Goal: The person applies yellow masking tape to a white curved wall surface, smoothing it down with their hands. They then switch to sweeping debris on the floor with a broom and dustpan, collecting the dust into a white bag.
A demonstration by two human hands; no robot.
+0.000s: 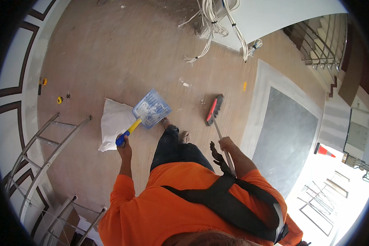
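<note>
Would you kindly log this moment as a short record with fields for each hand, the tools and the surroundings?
left hand: left hand grips the blue end of the yellow handle of a clear blue dustpan, held above the floor
right hand: right hand holds the broom shaft, its red head down by the wooden floor
beside dustpan: white sack
left edge: metal ladder
top: white cables
right: orange traffic cone

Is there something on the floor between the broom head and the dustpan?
Nothing visible lies between the broom and the dustpan, only bare floor. The person's foot is nearer, below that gap. The white bag lies beyond the dustpan.
</note>
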